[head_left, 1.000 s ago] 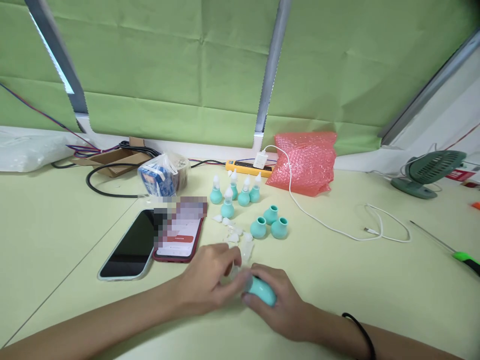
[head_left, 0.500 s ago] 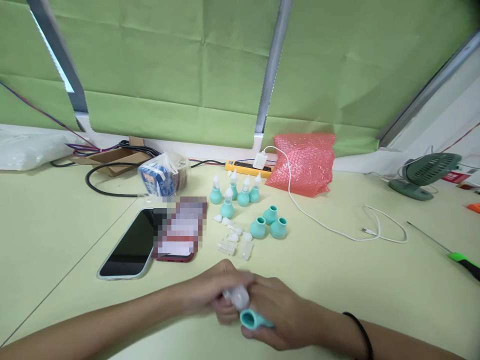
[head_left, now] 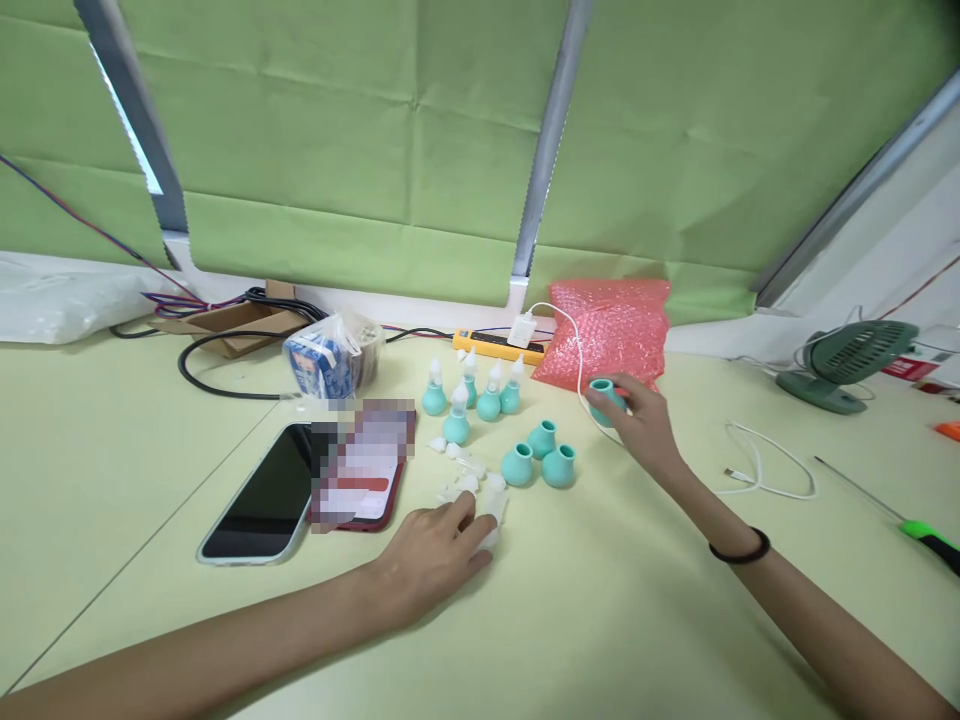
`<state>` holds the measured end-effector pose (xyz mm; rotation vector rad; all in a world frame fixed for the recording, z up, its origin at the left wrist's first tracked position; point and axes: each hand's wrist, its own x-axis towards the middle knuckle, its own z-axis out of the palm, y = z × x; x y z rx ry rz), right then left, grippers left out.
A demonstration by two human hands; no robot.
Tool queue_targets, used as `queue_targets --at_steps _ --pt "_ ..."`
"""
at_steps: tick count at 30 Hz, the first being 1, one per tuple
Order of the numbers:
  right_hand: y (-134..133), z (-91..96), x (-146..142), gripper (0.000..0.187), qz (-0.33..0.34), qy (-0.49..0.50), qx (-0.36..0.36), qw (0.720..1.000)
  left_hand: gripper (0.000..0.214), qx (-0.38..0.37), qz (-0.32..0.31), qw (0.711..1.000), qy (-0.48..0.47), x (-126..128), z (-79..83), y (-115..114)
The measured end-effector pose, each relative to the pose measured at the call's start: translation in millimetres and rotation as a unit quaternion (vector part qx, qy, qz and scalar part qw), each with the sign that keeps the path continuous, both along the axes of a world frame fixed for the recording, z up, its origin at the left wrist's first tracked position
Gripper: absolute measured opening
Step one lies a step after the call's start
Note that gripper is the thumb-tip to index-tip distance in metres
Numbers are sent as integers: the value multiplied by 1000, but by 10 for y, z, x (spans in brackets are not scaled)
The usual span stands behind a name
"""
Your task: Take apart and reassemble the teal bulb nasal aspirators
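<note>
My right hand (head_left: 646, 420) is raised at right of centre, its thumb and fingers closed round a teal squeeze bulb (head_left: 602, 402) with its open mouth facing up. Down at the middle of the table, my left hand (head_left: 439, 555) has its fingertips closed on a clear plastic piece (head_left: 491, 541), partly hidden by the fingers. Other clear pieces (head_left: 495, 493) and small white tips (head_left: 438, 444) lie just beyond. Three teal bulbs (head_left: 517, 466) stand open to the right of them. Behind are several assembled nasal aspirators (head_left: 456, 428), teal bulbs topped with clear and white nozzles.
Two phones lie at left, a dark-screened one (head_left: 262, 495) and a red-cased one (head_left: 375, 510). A wrapped blue packet (head_left: 321, 365), yellow power strip (head_left: 487, 346) and pink bubble-wrap bag (head_left: 611, 325) line the back. A white cable (head_left: 757, 455), screwdriver (head_left: 926, 540) and green fan (head_left: 847, 360) are at right.
My hands were together at the front with a clear piece and a teal bulb. They have parted: the right carried the bulb forward and right, the left moved forward to the clear pieces.
</note>
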<state>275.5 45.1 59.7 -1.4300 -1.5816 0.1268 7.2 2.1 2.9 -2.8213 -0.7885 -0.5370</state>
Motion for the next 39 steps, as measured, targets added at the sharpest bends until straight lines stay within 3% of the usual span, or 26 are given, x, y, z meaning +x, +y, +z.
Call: queue_targets --at_steps 3,7,12,14,16,19,23,26,30,34,37,39 --pt "158 -183 142 29 30 -6 -84 996 12 49 -9 998 -42 -3 -32 28" --pt "208 -325 178 28 81 -32 -145 986 22 83 -46 992 -77 -14 -59 55" --pt "168 -187 56 35 47 -39 -109 992 26 62 -36 996 -57 -12 -57 58" --pt "125 -33 -81 40 42 -56 -65 995 25 65 -37 996 -56 -14 -55 51" --pt "63 142 -288 44 104 -128 -27 986 24 69 -42 995 -55 -21 -57 43" --pt "-20 339 -685 44 195 -275 -62 939 21 67 -57 995 -54 -36 -53 26" --pt "4 344 -1121 41 133 -401 -116 899 19 54 -78 995 -42 -53 -8 -4" --pt "96 234 -1254 41 122 -419 -108 893 18 45 -80 995 -31 -71 26 -23" --pt "164 120 -1296 35 136 -410 -76 899 19 39 -81 996 -22 -93 23 -25" --pt "135 131 -1284 34 98 -378 -26 920 20 34 -83 996 -27 -87 17 -20" --pt "17 238 -1206 28 60 -297 133 943 20 16 -85 995 -44 -75 47 -32" --pt "-133 312 -1131 25 58 -234 246 939 18 0 -91 994 -67 -71 73 -44"
